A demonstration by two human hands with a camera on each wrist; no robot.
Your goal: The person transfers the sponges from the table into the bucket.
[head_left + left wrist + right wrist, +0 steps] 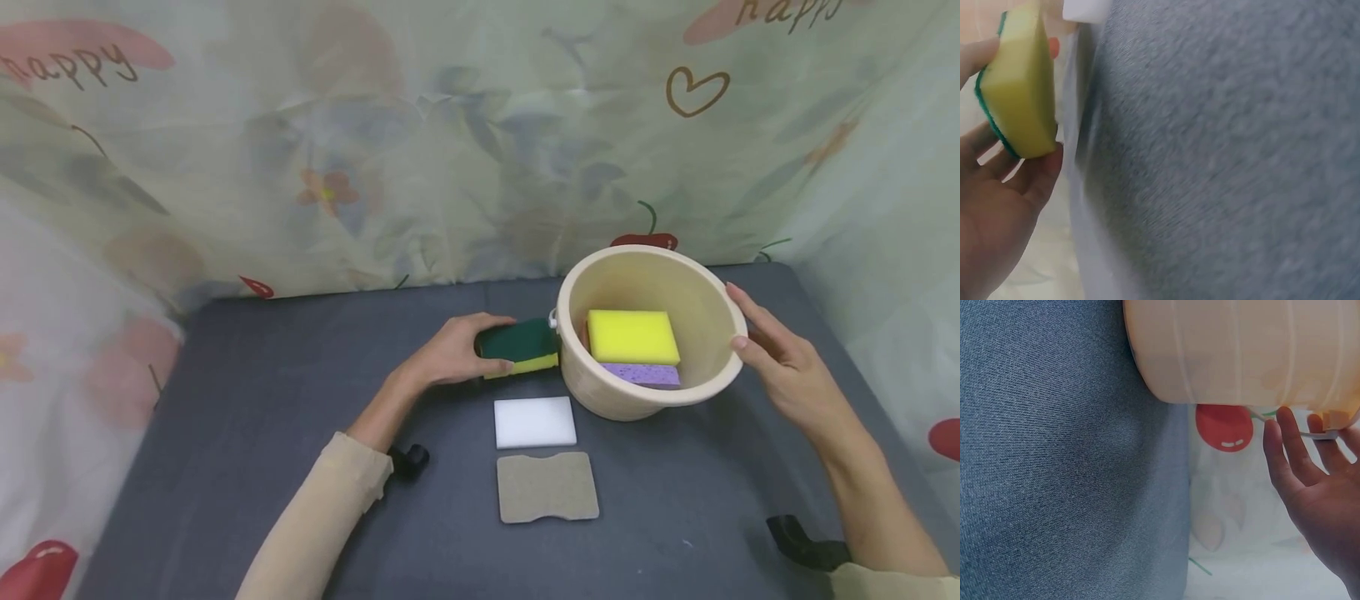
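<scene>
From here I see the left hand (459, 350) clamped on a green-and-yellow sponge (521, 340), right beside the cream bucket (600, 396). Nearer lie a white pad (535, 422) and a grey pad (547, 487) on the bench (300, 375). A yellow sponge (633, 337) and purple sponge (645, 375) sit inside the bucket; the right hand (787, 371), fingers spread apart, touches its right rim.

We log bucket (600, 387): smooth plastic, faint sheen. Green sponge (521, 340): matt, fibrous scouring face on foam. Purple sponge (637, 375): pitted foam. White pad (535, 422): smooth, matt. We read tabletop (262, 417) as matt woven cloth; curtain (450, 208), creased, slightly glossy.
</scene>
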